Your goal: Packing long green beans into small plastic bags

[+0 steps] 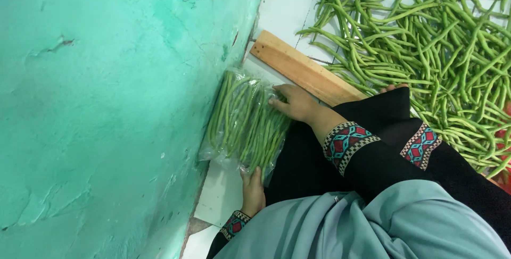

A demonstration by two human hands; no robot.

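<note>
— Where's the clear plastic packet of long green beans (246, 123)?
— Between both hands, beside the turquoise wall (106, 105).
— Gripped?
— Left hand (253, 195) cups its near end; right hand (295, 102) presses flat on top, fingers open.

- Two clear bags (242, 123) of long green beans, lying flat side by side on white tile against the green wall.
- Beans packed lengthwise, bundled straight; plastic crinkled, glossy.
</note>
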